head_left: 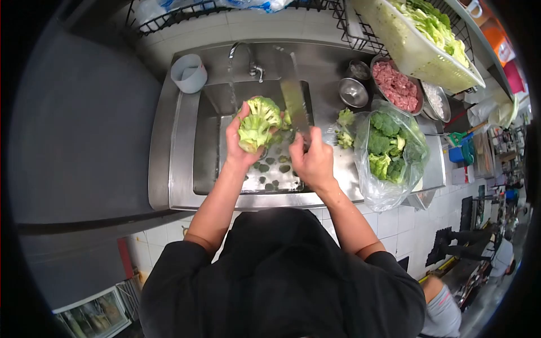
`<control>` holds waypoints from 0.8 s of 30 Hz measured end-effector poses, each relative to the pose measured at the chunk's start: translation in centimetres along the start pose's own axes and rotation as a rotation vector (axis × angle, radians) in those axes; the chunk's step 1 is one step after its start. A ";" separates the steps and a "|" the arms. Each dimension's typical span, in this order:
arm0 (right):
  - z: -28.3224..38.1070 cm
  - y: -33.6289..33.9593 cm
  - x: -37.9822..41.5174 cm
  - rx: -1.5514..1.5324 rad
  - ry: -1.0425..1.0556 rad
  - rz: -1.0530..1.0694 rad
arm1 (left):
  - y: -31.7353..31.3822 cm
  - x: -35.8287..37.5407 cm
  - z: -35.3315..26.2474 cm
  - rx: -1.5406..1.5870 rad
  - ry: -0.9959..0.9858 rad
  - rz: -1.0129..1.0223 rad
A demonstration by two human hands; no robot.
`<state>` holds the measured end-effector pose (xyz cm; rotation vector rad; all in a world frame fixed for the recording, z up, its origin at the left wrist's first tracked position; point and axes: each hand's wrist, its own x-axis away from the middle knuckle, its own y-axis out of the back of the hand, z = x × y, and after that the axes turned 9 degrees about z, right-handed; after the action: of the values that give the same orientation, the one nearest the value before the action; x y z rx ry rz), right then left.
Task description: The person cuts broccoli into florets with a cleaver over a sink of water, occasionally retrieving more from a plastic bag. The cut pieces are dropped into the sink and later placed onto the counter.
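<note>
Over the sink [207, 112], my left hand [236, 149] is wrapped round a trimmed head of broccoli [258, 127], its pale cut stems facing up. My right hand [314, 160] grips the handle of a broad-bladed knife [295, 101]. The blade points away from me, just right of the broccoli, and is slightly blurred. Several small broccoli florets [284, 168] float in water in the basin below both hands. A stream of water falls from the faucet [242, 45] behind the broccoli.
Right of the sink sit a clear plastic bag [366, 186] of broccoli, loose broccoli pieces [345, 118], a steel bowl [353, 93] and a bowl of raw meat [397, 84]. A white basket [406, 53] of leafy greens overhangs the right. A white container [189, 73] stands left. Other people are at lower right.
</note>
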<state>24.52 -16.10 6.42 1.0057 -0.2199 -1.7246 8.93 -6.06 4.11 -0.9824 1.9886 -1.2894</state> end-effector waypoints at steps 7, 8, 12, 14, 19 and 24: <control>1.8 0.1 0.4 -0.136 -0.015 0.024 | 2.1 1.0 0.7 0.338 0.033 0.012; 2.3 0.0 0.5 -0.143 0.068 -0.026 | 1.9 1.3 1.4 0.320 0.026 -0.014; 3.3 -0.8 0.2 -0.144 0.094 -0.042 | 0.3 1.9 2.6 0.227 0.014 0.069; 2.4 -1.2 -0.6 -0.028 0.011 0.125 | 1.5 2.0 3.3 0.293 -0.027 0.027; 1.3 -1.0 -0.1 0.022 -0.172 0.164 | 5.2 1.8 2.8 0.339 -0.140 -0.021; -2.1 0.4 1.8 0.020 -0.306 0.236 | 15.4 1.6 2.5 0.104 0.028 -0.591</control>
<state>26.20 -17.12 4.38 0.6945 -0.5327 -1.6536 5.79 -4.61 -11.16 -1.5766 1.6825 -1.6938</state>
